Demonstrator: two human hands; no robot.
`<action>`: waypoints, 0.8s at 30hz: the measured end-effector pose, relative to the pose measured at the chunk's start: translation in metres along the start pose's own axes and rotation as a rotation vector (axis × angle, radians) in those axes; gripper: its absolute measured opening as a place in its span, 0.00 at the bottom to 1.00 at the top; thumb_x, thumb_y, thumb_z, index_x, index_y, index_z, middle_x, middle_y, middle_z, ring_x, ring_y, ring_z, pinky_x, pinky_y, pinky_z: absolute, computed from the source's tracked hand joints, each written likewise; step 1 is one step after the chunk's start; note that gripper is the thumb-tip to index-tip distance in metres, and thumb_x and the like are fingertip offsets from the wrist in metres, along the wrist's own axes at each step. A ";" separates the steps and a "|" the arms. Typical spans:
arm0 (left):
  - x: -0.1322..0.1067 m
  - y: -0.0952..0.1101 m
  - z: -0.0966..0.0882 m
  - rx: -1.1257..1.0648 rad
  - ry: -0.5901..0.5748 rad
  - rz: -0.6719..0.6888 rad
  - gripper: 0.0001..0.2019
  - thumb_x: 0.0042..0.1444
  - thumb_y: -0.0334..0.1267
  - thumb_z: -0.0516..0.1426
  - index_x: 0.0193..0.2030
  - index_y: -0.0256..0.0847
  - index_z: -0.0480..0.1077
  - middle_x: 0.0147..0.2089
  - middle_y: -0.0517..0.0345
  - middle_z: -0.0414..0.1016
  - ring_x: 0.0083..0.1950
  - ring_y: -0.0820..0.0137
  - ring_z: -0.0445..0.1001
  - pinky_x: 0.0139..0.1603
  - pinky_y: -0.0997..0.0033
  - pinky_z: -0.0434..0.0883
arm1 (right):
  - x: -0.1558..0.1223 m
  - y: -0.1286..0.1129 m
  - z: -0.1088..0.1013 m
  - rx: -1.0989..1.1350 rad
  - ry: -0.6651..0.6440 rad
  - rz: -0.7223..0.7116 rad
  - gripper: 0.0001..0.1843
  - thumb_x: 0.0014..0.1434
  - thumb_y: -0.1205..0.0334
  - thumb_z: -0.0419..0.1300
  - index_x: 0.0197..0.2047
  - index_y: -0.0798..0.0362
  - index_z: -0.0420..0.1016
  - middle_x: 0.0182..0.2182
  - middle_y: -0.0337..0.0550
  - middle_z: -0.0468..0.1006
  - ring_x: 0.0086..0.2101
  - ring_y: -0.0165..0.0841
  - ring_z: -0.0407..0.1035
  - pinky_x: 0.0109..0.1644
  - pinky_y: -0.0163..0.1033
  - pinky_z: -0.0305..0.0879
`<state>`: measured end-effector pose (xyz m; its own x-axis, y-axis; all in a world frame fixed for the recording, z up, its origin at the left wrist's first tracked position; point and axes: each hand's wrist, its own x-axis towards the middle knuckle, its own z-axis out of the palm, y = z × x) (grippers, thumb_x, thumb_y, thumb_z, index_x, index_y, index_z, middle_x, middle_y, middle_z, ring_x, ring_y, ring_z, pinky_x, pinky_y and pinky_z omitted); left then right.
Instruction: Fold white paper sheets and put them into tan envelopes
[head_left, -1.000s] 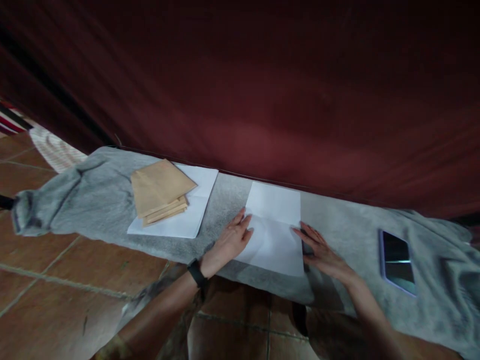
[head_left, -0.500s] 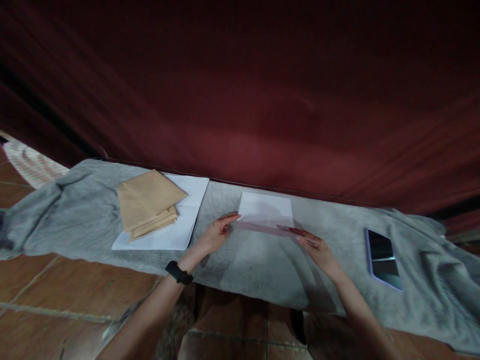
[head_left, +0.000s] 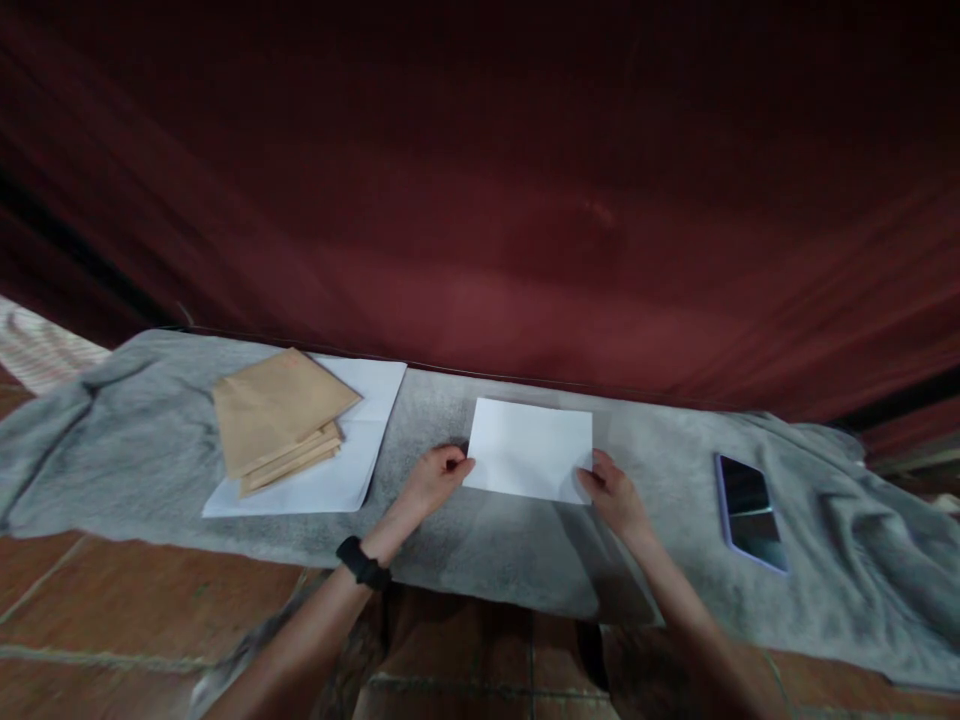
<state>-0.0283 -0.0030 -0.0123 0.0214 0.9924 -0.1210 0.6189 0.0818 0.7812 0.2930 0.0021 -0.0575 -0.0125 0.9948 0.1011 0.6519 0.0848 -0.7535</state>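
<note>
A white sheet of paper, apparently folded, is held between my two hands over the grey cloth. My left hand pinches its left edge near the lower corner, thumb on top. At the opposite edge, my right hand grips the lower right part, with the thumb over the paper and the fingers behind it. To the left of my left hand, several brown envelopes lie loosely piled on a stack of larger white paper.
A phone with a purple rim lies on the cloth at the right. Behind the cloth rises a dark red surface. Brown floor tiles show in front, and a striped fabric is at the far left.
The sheet, earlier with its near strip in reddish shade, now faces up evenly white and looks taller. Both hands have gone from outstretched fingers to gripping its side edges.
</note>
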 end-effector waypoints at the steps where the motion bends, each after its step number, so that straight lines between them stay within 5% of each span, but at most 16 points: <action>1: 0.000 0.001 0.000 0.006 0.001 -0.003 0.13 0.57 0.44 0.55 0.23 0.42 0.67 0.24 0.64 0.67 0.29 0.70 0.67 0.33 0.72 0.61 | -0.002 0.000 0.003 -0.062 0.022 0.001 0.26 0.62 0.49 0.54 0.58 0.54 0.71 0.31 0.43 0.80 0.32 0.40 0.76 0.37 0.42 0.71; 7: -0.003 0.006 -0.001 0.153 -0.003 -0.030 0.13 0.57 0.38 0.57 0.22 0.42 0.68 0.25 0.63 0.69 0.30 0.70 0.69 0.34 0.72 0.62 | -0.015 -0.006 0.014 -0.365 0.021 -0.042 0.33 0.66 0.57 0.50 0.72 0.56 0.56 0.38 0.50 0.83 0.36 0.44 0.79 0.42 0.47 0.74; 13: -0.007 0.010 -0.001 0.312 -0.003 -0.023 0.13 0.59 0.36 0.59 0.22 0.41 0.70 0.30 0.59 0.74 0.34 0.69 0.72 0.38 0.70 0.64 | -0.018 -0.013 0.014 -0.513 -0.053 -0.122 0.28 0.68 0.62 0.50 0.69 0.57 0.62 0.34 0.48 0.85 0.37 0.43 0.80 0.51 0.50 0.70; 20: -0.009 0.013 0.001 0.495 -0.008 -0.052 0.11 0.61 0.40 0.58 0.27 0.42 0.73 0.36 0.54 0.78 0.43 0.63 0.76 0.44 0.68 0.68 | -0.021 -0.016 0.010 -0.547 -0.091 -0.141 0.22 0.68 0.64 0.51 0.63 0.49 0.69 0.51 0.49 0.83 0.48 0.41 0.79 0.55 0.47 0.67; 24: -0.011 0.012 0.004 0.580 0.014 -0.047 0.07 0.60 0.38 0.57 0.30 0.42 0.72 0.39 0.53 0.78 0.46 0.61 0.76 0.48 0.65 0.70 | -0.023 -0.020 0.009 -0.606 -0.069 -0.144 0.20 0.68 0.63 0.52 0.62 0.48 0.71 0.51 0.49 0.82 0.49 0.41 0.76 0.55 0.47 0.65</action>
<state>-0.0185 -0.0137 -0.0042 -0.0242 0.9904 -0.1364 0.9481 0.0660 0.3112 0.2731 -0.0221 -0.0506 -0.1676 0.9789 0.1169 0.9541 0.1909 -0.2307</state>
